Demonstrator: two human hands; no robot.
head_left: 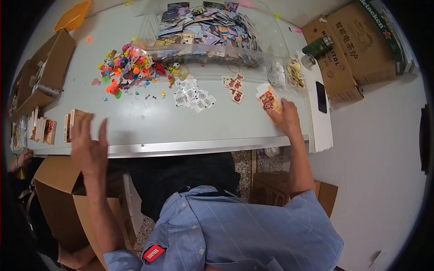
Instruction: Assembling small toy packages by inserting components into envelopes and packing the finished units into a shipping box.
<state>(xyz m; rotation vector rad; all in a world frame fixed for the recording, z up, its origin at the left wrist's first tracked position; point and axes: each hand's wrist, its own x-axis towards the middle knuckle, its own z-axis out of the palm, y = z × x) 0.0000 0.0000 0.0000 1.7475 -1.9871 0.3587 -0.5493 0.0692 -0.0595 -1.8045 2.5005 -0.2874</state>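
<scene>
My right hand is at the right side of the table, its thumb and fingers gripping the lower end of a flat orange-and-white packet with a red picture on it. At the left, my left hand is raised above the table's front edge. Its fingers are apart and nothing shows in them. Just behind those fingers stand small printed boxes, partly hidden by the hand. Several red-printed stickers or cards lie left of the packet, and a heap of small white sachets lies farther left.
A clear plastic bin full of picture cards stands at the back. Colourful small toys are piled beside it. A phone and a green bottle sit at the right. An open carton is below the front edge, near another person's hand.
</scene>
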